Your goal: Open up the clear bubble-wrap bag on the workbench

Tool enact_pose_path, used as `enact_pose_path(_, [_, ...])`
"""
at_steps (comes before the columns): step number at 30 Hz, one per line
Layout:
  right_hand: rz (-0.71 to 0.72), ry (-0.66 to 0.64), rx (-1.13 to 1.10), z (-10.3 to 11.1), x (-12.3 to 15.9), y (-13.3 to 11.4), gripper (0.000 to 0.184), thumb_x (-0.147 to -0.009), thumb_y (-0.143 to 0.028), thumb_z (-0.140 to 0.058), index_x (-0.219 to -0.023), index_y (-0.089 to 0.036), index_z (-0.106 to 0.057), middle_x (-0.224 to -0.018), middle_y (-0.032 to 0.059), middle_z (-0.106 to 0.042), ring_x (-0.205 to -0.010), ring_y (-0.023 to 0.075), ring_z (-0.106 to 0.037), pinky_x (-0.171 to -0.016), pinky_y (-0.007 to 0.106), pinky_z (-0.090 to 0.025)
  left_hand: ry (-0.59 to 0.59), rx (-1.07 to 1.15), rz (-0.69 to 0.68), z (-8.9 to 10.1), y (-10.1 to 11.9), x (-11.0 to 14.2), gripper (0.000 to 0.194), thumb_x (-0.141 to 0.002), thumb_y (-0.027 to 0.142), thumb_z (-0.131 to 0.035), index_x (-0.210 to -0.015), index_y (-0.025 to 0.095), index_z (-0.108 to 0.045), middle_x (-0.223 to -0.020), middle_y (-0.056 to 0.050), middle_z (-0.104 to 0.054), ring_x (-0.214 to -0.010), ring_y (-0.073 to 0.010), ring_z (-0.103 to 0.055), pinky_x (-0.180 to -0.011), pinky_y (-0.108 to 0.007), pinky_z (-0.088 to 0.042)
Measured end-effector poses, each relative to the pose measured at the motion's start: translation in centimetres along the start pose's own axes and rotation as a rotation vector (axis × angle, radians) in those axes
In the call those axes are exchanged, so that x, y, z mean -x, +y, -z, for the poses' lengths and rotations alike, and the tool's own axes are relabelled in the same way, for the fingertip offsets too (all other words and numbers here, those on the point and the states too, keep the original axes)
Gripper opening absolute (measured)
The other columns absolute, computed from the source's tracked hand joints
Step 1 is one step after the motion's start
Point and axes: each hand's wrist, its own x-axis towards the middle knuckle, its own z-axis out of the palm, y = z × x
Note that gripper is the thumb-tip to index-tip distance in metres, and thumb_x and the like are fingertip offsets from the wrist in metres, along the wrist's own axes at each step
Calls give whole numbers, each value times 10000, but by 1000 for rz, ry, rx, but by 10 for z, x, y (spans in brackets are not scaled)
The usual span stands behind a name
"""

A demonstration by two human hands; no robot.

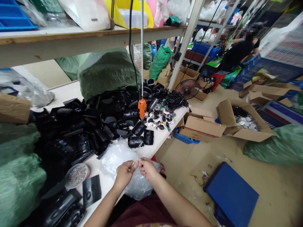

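The left hand (124,175) pinches a small metal piece (131,165), too small to identify, between closed fingers. The right hand (148,168) curls just beside it, its grip unclear, above bubble wrap (138,186) on a white table (151,151), near a dish of screws (77,175).

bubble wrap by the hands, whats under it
The bubble wrap lies on the white tabletop, partly under the left hand and right hand. Its folds hide whatever is beneath, apart from the tabletop at its edge.

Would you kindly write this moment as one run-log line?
left hand: pinches small silver metal piece | right hand: close beside it | below: clear plastic bubble wrap
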Motion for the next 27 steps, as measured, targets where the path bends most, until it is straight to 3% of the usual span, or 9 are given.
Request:
enact_pose_path(3, [-87,-11,13,1,-4,-9,272,-933,-315,-503,-722,-144,-485,-559,-90,-385,-386,27,-261,-347,162,-211,42,7,-30,-3,-2,-1,186,-884,281,-487,-826,158,-613,-817,-33,-648,-846,-173,-587,-818,-339,-431])
enact_pose_path(7, [-71,-8,94,-1,-4,-13,304,-940,-340,-491,-705,-146,-479,-547,-96,-352,-385,28,-247,-350,163,-228,53,-23,-54,-1,3,1,219,-902,284,-465,-804,154,-610,-793,-27,-632,-840,-170,-584,-823,-344,-439])
enact_pose_path(12, [112,12,343,2,7,-17,208,-920,-289,-503,-768,-147,-508,-596,-74,-421,-431,51,-323,-413,187,-291,-32,-127,14,10,16,2,220,-916,281,-462,-830,148,-615,-837,-31,-651,-869,-170,-601,-845,-361,-441])
enact_pose_path(15, [321,45,564,9,15,-24,13,-844,-153,-567,-854,-161,-565,-732,-29,-539,-625,107,-494,-604,245,-407,-98,-228,107,16,24,-7,343,-924,417,-443,-843,141,-628,-810,-43,-662,-856,-195,-625,-869,-435,-443])
enact_pose_path(18, [495,73,787,9,16,-28,239,-797,-61,-555,-949,-236,-616,-940,8,-606,-875,176,-553,-814,300,-382,-131,-316,120,18,32,-14,352,-919,428,-464,-843,132,-639,-815,-47,-673,-874,-199,-636,-906,-465,-440])
enact_pose_path(20, [541,89,916,5,12,-27,314,-799,-34,-510,-989,-256,-624,-1015,31,-614,-915,209,-567,-844,324,-365,-110,-349,90,16,35,-12,312,-924,390,-475,-879,131,-643,-873,-50,-682,-915,-196,-635,-936,-467,-431])
enact_pose_path(23, [571,124,1047,-3,3,-20,353,-810,-14,-455,-1065,-206,-606,-1053,75,-613,-923,228,-578,-841,360,-385,-62,-367,58,13,36,-5,296,-932,368,-467,-913,129,-642,-915,-53,-685,-941,-194,-632,-947,-466,-429])
enact_pose_path(27, [588,189,1080,-7,-8,-9,293,-859,-59,-450,-1096,-165,-587,-1012,69,-632,-922,200,-585,-848,371,-421,-21,-352,48,11,35,2,281,-939,339,-458,-906,127,-640,-887,-47,-681,-915,-186,-636,-915,-445,-453])
